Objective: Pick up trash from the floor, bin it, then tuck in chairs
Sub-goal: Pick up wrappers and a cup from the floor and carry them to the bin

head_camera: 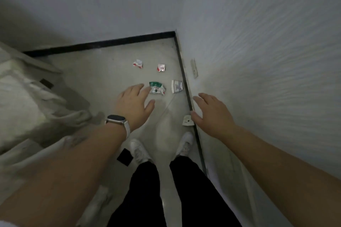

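Note:
Several crumpled wrappers lie on the pale floor in a room corner. A green-and-white wrapper (157,88) sits just past the fingertips of my left hand (134,104), which is open, palm down, with a watch on its wrist. Farther off lie two red-and-white wrappers (138,63) (161,68). A grey-white wrapper (177,86) rests by the right baseboard. A white scrap (187,120) lies partly under my right hand (210,114), which hovers open and empty near the right wall.
White walls meet in a corner with a black baseboard (103,43). A bed or sofa with a rumpled light cover (27,101) fills the left. A black square (125,157) lies by my left shoe. My legs and white shoes stand below the hands.

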Action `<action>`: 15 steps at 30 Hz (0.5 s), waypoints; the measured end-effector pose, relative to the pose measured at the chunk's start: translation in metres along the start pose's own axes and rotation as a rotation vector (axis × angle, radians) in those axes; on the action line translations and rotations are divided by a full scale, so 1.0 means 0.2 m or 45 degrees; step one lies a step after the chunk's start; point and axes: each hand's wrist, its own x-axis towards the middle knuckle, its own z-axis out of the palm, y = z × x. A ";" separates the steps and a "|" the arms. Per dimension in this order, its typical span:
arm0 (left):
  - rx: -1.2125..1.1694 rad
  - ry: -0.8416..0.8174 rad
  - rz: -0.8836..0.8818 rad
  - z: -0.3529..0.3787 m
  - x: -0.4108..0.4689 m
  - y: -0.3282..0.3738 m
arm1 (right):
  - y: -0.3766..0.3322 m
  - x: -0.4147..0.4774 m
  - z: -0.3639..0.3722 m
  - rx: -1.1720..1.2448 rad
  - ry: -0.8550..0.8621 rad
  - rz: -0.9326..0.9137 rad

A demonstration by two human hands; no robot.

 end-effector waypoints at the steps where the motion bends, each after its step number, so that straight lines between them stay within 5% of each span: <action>1: -0.013 -0.009 -0.020 0.09 0.04 -0.02 | 0.05 0.06 0.09 0.009 -0.036 0.000; 15: -0.079 -0.019 -0.049 1.56 0.79 -0.52 | 0.61 0.82 1.51 -0.022 -0.205 0.044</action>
